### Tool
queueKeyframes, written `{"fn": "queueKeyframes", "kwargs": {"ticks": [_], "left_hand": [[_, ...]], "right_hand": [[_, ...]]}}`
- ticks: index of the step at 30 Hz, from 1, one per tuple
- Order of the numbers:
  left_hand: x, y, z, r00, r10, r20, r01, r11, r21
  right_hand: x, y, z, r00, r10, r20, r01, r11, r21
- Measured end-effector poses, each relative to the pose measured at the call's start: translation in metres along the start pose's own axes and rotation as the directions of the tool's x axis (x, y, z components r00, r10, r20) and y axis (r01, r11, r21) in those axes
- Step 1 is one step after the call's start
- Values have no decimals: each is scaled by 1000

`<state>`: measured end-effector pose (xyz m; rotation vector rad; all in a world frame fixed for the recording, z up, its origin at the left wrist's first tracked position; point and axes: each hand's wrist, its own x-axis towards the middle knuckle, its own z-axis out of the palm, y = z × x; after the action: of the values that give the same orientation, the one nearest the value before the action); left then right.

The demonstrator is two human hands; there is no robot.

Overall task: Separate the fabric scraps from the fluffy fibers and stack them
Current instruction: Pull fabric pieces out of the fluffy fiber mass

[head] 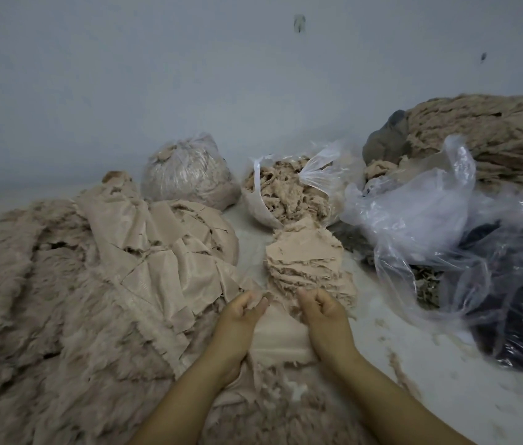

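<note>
Item: fabric scrap (278, 335), lower centre; your left hand (243, 311) and right hand (321, 308) each pinched its top edge. Risk: clinging fluff reaching stack (310, 261).

Bare floor strip (391, 319) between scrap stack (308, 261), plastic bags (420, 220).

This looks like an informal textile-sorting workroom: a bare pale blue-grey wall (189, 75) rises behind a white floor (414, 332) heaped with beige fluffy fibre offcuts (13, 284), stacked beige fabric scraps (305, 261) and stuffed clear plastic bags (414, 213).
</note>
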<state>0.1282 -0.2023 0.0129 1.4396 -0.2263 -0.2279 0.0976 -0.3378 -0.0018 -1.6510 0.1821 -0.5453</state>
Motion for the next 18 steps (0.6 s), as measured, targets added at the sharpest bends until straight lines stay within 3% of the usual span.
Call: {"fn": "queueKeyframes", "kwargs": {"ticks": [3,6,9,11,15,18], "left_hand": [[1,2,3,999,-22,-49,20,999,-38],[10,5,-16,958,-192,-212,127,950,-286],[14,7,-33,953,-181,-242,81,925,-371],[13,6,-28,965,-148,-215,74,945,-320],[12,1,-13,983,-59,-176,20,977,-214],[9,3,-8,976,-6,-218,-29,988,-154]], "right_hand": [[6,-2,-2,995,57,-84,-46,991,123],[11,-5,-17,974,202,-104,-153,921,358],[5,-9,-30,931,257,261,-316,923,220],[-4,-11,-25,853,228,470,-279,959,40],[-18,-14,-5,777,220,589,-342,934,103],[-24,-11,0,732,222,644,-320,947,37]]}}
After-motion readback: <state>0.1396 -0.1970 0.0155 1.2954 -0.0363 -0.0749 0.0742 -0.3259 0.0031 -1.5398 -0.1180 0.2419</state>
